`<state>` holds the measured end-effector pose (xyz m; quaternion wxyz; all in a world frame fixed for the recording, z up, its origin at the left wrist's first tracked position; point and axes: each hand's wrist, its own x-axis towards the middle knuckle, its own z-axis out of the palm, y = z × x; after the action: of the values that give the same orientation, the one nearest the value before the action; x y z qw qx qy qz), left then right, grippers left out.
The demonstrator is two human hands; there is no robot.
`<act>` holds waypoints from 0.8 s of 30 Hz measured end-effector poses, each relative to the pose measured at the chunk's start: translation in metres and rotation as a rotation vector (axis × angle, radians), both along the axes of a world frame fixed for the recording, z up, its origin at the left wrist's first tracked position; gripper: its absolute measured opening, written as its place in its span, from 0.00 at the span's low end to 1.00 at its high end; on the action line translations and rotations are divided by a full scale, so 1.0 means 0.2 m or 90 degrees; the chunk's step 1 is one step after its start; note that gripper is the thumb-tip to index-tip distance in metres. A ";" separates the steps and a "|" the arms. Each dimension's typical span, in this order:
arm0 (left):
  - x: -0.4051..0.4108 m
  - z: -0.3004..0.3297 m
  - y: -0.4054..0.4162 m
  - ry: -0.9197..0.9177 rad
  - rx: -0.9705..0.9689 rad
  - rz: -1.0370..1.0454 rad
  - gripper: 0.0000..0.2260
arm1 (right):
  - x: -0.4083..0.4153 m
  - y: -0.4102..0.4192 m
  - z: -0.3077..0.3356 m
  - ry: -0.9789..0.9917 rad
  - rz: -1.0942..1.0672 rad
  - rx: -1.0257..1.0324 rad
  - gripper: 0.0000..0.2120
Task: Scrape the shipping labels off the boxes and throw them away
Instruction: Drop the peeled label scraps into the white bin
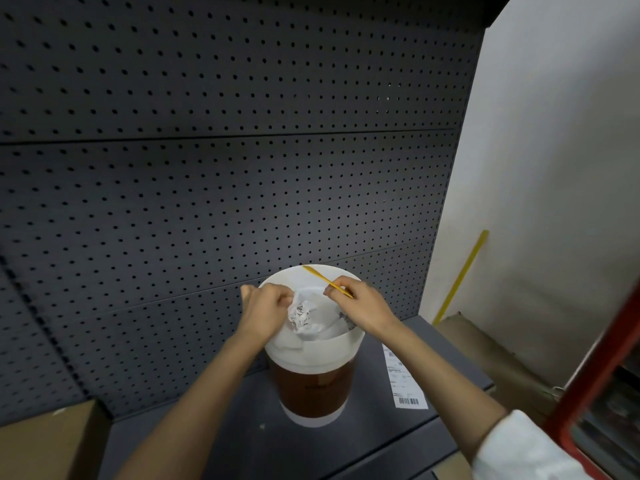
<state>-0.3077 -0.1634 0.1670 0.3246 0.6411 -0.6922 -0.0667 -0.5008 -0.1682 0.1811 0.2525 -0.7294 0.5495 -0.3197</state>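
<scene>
My right hand [360, 303] is pinched shut on a thin yellow scraper [327, 280], thumb and fingers closed round its near end, its blade angled up and away over the far rim of the bin [311, 351]. My left hand [265, 306] is curled over the bin's left rim, fingers bent in at the mouth beside a crumpled label [303, 315]; I cannot tell whether they are gripping that wad or only touching it. The wad sits in the white liner inside the bin's mouth, between my two hands. The bin is brown with a white top band and stands on a dark shelf [381, 441] in front of a pegboard [225, 150]. Another label [403, 379] lies flat on the shelf just right of the bin. A box [45, 441] shows at the lower left corner.
</scene>
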 end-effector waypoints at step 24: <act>0.22 0.06 0.05 0.084 -0.059 0.043 0.08 | 0.25 -0.04 0.06 0.003 -0.038 0.018 0.11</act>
<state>-0.2632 -0.1530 0.1790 0.4008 0.6424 -0.6498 -0.0660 -0.4514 -0.1761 0.1926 0.2520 -0.7098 0.5762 -0.3172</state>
